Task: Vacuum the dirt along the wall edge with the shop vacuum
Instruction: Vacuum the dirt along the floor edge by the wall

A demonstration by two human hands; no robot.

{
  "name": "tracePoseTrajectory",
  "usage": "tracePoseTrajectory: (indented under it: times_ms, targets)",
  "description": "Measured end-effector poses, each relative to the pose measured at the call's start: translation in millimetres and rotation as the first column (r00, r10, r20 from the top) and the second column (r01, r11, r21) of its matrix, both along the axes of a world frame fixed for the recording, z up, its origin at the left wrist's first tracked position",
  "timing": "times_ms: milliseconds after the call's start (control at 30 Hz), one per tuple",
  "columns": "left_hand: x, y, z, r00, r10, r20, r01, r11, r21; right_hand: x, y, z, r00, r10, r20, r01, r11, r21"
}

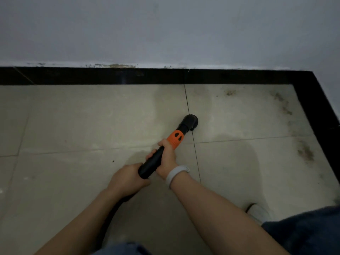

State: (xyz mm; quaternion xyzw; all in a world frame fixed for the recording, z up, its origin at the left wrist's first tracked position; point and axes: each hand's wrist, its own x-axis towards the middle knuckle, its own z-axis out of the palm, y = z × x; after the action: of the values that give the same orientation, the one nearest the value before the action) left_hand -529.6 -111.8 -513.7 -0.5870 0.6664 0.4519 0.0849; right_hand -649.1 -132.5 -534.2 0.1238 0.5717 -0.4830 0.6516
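Note:
I hold a black vacuum wand (152, 162) with an orange collar (175, 138). Its round black nozzle (191, 122) rests on the beige tile floor, on a grout line, short of the wall. My right hand (167, 159) grips the wand just behind the orange collar. Lower down, my left hand (127, 178) holds the wand's rear end, where the black hose (114, 212) runs back under my left arm. Brown dirt (283, 104) lies along the right-hand wall edge, with another patch (305, 152) nearer me and a small one (230, 92) by the far skirting.
A black skirting (110, 76) runs along the base of the grey-white wall (165, 30) and turns at the corner on the right (316, 100). My white shoe (257, 212) stands at lower right beside my blue trouser leg. A dark speck (113, 161) lies on the tiles.

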Motion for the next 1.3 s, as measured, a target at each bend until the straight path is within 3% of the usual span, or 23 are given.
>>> tracePoseTrajectory:
  times_ms: [233, 500, 867, 1167, 1300]
  targets:
    - [-59, -55, 15, 0.981, 0.156, -0.112, -0.157, 0.988, 0.001, -61, -78, 11, 0.974, 0.226, 0.024, -0.226, 0.974, -0.01]
    - [-105, -95, 28, 0.951, 0.288, -0.109, -0.284, 0.958, 0.049, -98, -130, 32, 0.916, 0.401, 0.013, -0.401, 0.916, -0.001]
    - [-197, -61, 35, 0.923, 0.383, -0.04, -0.381, 0.923, 0.056, -182, -105, 30, 0.888, 0.458, 0.04, -0.459, 0.888, 0.02]
    - [-255, -25, 17, 0.913, 0.392, -0.111, -0.389, 0.92, 0.054, -244, -78, 19, 0.87, 0.489, 0.059, -0.491, 0.871, 0.02]
    - [-249, -12, -2, 0.85, 0.501, -0.165, -0.503, 0.864, 0.034, -231, -76, 7, 0.834, 0.552, 0.011, -0.552, 0.834, -0.016]
